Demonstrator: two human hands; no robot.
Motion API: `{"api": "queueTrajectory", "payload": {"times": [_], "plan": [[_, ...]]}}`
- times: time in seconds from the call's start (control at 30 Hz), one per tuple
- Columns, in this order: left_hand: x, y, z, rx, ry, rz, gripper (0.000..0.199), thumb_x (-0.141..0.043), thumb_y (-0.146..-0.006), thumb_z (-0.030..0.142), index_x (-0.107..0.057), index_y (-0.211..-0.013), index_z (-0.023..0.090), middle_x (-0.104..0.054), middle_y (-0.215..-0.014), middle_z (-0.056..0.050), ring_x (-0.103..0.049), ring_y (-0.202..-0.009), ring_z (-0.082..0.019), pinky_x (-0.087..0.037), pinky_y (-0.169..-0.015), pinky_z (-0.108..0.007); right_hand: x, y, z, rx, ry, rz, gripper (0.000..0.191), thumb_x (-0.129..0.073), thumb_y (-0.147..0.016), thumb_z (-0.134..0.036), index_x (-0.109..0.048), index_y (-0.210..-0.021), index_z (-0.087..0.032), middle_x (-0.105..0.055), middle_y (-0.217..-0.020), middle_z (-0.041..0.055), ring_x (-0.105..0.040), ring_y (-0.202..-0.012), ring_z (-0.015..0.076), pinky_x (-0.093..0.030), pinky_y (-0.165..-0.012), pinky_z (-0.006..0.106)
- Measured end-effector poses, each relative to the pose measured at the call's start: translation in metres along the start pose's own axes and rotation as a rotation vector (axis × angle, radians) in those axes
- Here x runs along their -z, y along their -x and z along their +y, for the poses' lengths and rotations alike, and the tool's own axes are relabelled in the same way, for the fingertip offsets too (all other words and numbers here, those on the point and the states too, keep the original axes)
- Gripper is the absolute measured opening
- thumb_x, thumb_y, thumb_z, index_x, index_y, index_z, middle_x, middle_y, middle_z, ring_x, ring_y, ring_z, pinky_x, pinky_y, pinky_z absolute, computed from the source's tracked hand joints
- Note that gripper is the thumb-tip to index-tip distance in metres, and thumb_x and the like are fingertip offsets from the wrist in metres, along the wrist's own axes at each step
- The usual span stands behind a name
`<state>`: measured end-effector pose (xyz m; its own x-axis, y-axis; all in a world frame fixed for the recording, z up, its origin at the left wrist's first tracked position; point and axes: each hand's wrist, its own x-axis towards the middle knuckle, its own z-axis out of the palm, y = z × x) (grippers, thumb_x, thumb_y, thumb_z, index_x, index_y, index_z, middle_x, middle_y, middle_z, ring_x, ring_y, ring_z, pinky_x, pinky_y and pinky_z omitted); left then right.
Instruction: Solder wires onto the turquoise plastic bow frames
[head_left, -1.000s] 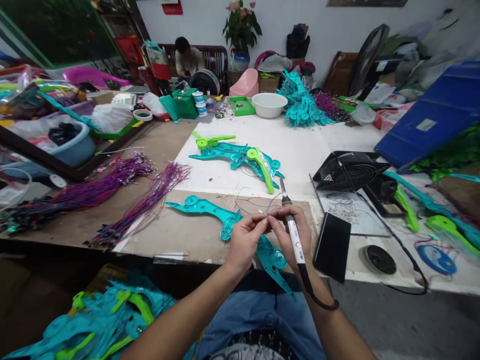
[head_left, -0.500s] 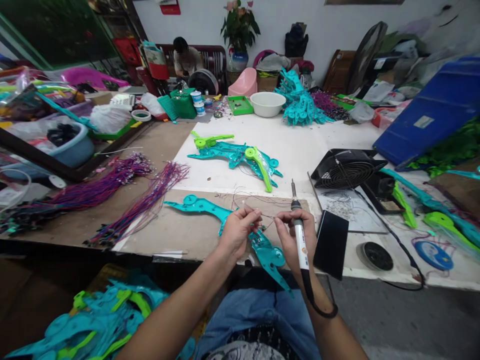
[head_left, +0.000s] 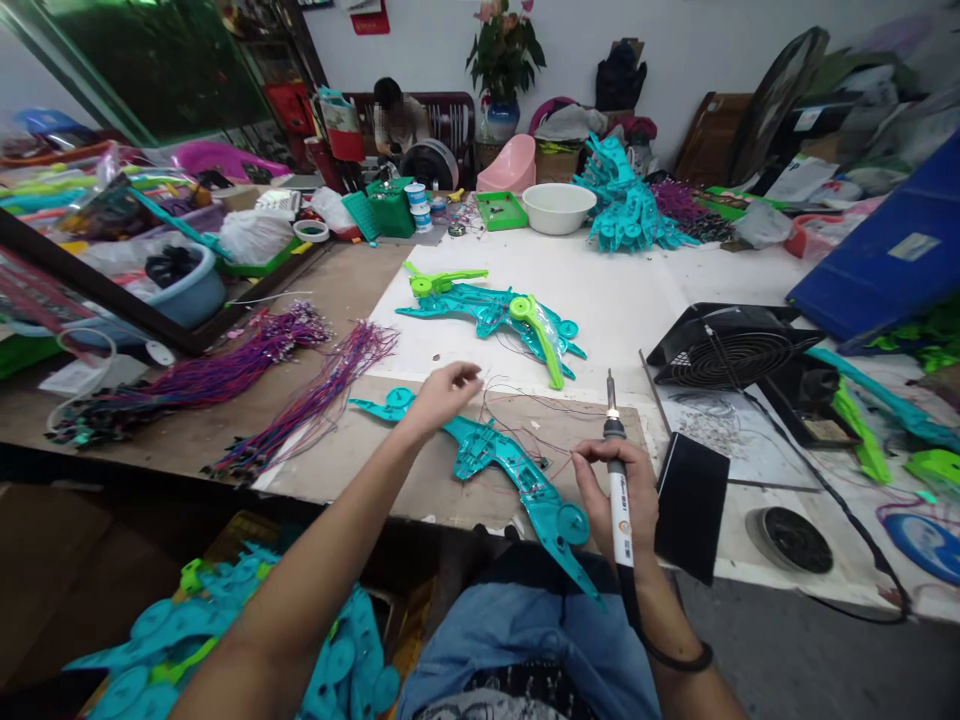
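In my right hand (head_left: 616, 485) is a soldering iron (head_left: 621, 515), tip pointing up and away from me. The thumb and forefinger of that hand also meet at a thin wire (head_left: 555, 452). My left hand (head_left: 444, 395) is over the far edge of the brown board, fingers loosely bent and apart, close to a thin looping wire (head_left: 517, 388). Between my hands lies a long teal plastic part (head_left: 491, 450), hollow side up, with small wires and components in it. Its near end reaches past the table edge toward my lap.
Beyond the board lies a teal and lime-green assembly (head_left: 480, 305). Bundles of purple-red wires (head_left: 330, 390) lie to the left. At right are a black fan (head_left: 727, 345), a black box (head_left: 691, 505) and a round tin (head_left: 795, 540). Teal parts (head_left: 330, 650) are piled below left. A person (head_left: 397, 120) sits far back.
My left hand has moved up and left, away from the right hand, uncovering the middle of the teal part. My right hand still holds the soldering iron. The view has shifted somewhat left.
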<state>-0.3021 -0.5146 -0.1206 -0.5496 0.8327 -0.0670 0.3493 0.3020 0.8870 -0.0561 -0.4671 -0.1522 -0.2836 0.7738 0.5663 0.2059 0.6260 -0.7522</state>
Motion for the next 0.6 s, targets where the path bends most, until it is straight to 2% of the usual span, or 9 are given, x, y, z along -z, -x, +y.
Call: {"api": "queueTrajectory", "payload": {"times": [0.07,0.13,0.2,0.27,0.37,0.47,0.53,0.6], "plan": [[-0.005,-0.031,0.001,0.130,-0.027,-0.010,0.029,-0.061,-0.076,0.033,-0.069,-0.096,0.014,-0.071,-0.095,-0.009,-0.062,-0.083,-0.020,-0.046,-0.065,-0.027,-0.002,-0.003,-0.001,0.065,-0.020,-0.031,0.019,-0.063,-0.082,-0.021,-0.050,-0.096,-0.025,-0.066,-0.084,-0.0004,-0.066,-0.078,0.0159,-0.052,-0.074,0.031],[-0.014,-0.057,0.001,0.208,-0.032,-0.101,0.020,-0.065,-0.073,0.031,-0.070,-0.080,0.013,-0.071,-0.075,-0.009,-0.062,-0.065,-0.018,-0.042,-0.055,-0.026,-0.003,-0.006,-0.001,0.089,-0.072,-0.078,0.019,-0.061,-0.083,-0.018,-0.048,-0.097,-0.025,-0.065,-0.085,-0.0001,-0.066,-0.082,0.0164,-0.053,-0.077,0.032],[-0.021,-0.074,0.003,0.246,-0.033,-0.175,0.013,-0.071,-0.066,0.024,-0.068,-0.063,0.012,-0.064,-0.054,-0.006,-0.056,-0.052,-0.016,-0.038,-0.050,-0.025,-0.003,-0.008,-0.001,0.096,-0.136,-0.136,0.020,-0.058,-0.084,-0.017,-0.047,-0.098,-0.024,-0.063,-0.086,0.0005,-0.066,-0.088,0.0173,-0.052,-0.080,0.034],[-0.024,-0.080,0.005,0.263,-0.017,-0.213,0.013,-0.075,-0.060,0.017,-0.064,-0.054,0.012,-0.057,-0.044,-0.003,-0.052,-0.046,-0.014,-0.037,-0.049,-0.024,-0.002,-0.009,0.000,0.105,-0.175,-0.197,0.021,-0.056,-0.084,-0.014,-0.046,-0.099,-0.024,-0.062,-0.087,0.0010,-0.065,-0.095,0.0182,-0.052,-0.083,0.034],[-0.017,-0.072,0.008,0.237,0.063,-0.207,0.012,-0.073,-0.064,0.020,-0.065,-0.060,0.011,-0.062,-0.052,-0.003,-0.055,-0.052,-0.012,-0.042,-0.054,-0.023,0.000,-0.009,0.002,0.102,-0.199,-0.262,0.023,-0.054,-0.083,-0.012,-0.045,-0.100,-0.024,-0.061,-0.088,0.0015,-0.064,-0.101,0.0187,-0.051,-0.086,0.035],[-0.006,-0.050,0.012,0.163,0.277,-0.205,0.021,-0.071,-0.071,0.030,-0.067,-0.082,0.012,-0.070,-0.071,-0.006,-0.063,-0.067,-0.013,-0.049,-0.069,-0.025,0.000,-0.006,0.003,0.078,-0.225,-0.274,0.024,-0.052,-0.083,-0.011,-0.044,-0.101,-0.025,-0.061,-0.088,0.0014,-0.063,-0.102,0.0191,-0.050,-0.087,0.036],[-0.001,-0.030,0.016,0.117,0.458,-0.245,0.033,-0.074,-0.068,0.035,-0.066,-0.091,0.013,-0.070,-0.073,-0.006,-0.065,-0.070,-0.014,-0.051,-0.074,-0.028,-0.001,-0.004,0.003,0.049,-0.234,-0.278,0.024,-0.052,-0.082,-0.012,-0.044,-0.100,-0.025,-0.061,-0.088,0.0015,-0.064,-0.101,0.0195,-0.051,-0.086,0.036],[-0.002,-0.009,0.022,0.097,0.536,-0.318,0.037,-0.077,-0.064,0.037,-0.065,-0.090,0.013,-0.069,-0.069,-0.005,-0.065,-0.066,-0.015,-0.051,-0.070,-0.030,-0.002,0.000,0.003,0.000,-0.245,-0.303,0.023,-0.052,-0.083,-0.013,-0.044,-0.101,-0.025,-0.062,-0.088,0.0016,-0.065,-0.098,0.0191,-0.051,-0.084,0.035]]}}
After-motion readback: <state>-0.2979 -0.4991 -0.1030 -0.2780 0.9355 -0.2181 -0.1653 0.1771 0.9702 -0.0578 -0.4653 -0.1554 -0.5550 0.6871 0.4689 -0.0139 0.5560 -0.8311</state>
